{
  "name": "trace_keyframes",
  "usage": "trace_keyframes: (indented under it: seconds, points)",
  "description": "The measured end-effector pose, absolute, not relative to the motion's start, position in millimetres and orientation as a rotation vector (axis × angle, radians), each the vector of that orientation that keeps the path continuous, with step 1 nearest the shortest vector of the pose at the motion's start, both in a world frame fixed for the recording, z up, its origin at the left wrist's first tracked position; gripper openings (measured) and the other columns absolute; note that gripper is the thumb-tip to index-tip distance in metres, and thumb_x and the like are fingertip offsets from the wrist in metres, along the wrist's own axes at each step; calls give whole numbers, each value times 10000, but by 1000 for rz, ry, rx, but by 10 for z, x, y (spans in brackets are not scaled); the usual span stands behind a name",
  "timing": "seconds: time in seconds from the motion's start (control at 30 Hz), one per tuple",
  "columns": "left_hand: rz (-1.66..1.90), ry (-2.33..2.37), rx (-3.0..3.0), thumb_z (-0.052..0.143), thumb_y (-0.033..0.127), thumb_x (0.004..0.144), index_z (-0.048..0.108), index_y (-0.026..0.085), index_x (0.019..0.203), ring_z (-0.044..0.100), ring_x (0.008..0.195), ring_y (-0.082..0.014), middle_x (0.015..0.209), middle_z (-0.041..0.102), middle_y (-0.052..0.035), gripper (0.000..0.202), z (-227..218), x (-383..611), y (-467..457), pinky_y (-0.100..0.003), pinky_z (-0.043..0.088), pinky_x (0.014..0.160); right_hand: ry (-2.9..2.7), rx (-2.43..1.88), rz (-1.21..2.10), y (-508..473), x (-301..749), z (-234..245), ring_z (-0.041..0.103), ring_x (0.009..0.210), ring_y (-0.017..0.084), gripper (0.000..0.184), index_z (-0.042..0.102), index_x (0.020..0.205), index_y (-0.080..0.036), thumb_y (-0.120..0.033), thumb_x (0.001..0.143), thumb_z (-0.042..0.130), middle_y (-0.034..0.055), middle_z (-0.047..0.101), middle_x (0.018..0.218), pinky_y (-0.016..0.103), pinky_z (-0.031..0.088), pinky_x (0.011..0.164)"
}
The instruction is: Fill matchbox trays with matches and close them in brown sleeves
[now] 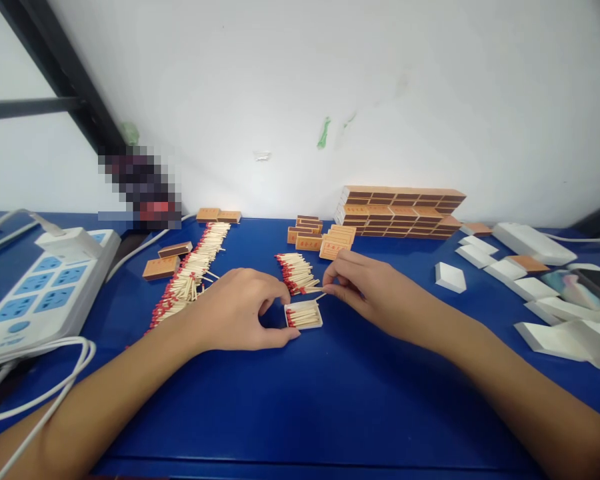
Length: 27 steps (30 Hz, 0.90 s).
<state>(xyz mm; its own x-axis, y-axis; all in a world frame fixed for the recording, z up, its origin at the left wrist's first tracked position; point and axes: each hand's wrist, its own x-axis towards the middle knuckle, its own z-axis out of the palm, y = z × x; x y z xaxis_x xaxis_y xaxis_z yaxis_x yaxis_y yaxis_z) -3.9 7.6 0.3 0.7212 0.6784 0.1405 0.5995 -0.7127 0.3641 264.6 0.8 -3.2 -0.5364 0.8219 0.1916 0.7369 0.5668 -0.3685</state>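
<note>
A small white matchbox tray (305, 315) lies on the blue table (300, 400), partly filled with red-tipped matches. My left hand (240, 310) curls around the tray's left end, thumb and fingers holding it. My right hand (367, 287) pinches a match or two at the tray's right end, fingers closed. Just behind the tray lies a small pile of matches (296, 272).
A long heap of matches (190, 277) lies at the left with brown matchbox sleeves (161, 267). A stack of boxes (405, 212) stands at the wall, with loose boxes (320, 239) in front. White trays (530, 288) lie at the right. A power strip (45, 287) with cables sits far left.
</note>
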Motion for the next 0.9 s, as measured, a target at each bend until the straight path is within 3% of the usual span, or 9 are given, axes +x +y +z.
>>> trace_keyframes:
  seconds: [0.33, 0.9]
  points:
    - [371, 1013, 2633, 762, 493, 834, 763, 196, 919, 529, 600, -123, 676, 620, 34, 309, 2, -35, 75, -288, 328, 580, -2512, -1358, 362, 39, 2639, -59, 611, 828, 191, 145, 629, 954, -216, -225, 1051, 521, 64, 641, 1036, 311, 427, 692]
    - [358, 1014, 2627, 752, 509, 840, 761, 211, 943, 524, 610, -123, 695, 618, 41, 315, -8, -47, 71, -295, 327, 586, -2590, -1249, 517, 112, 2780, -47, 561, 811, 172, 145, 638, 941, -216, -224, 1052, 545, 34, 609, 964, 302, 417, 729]
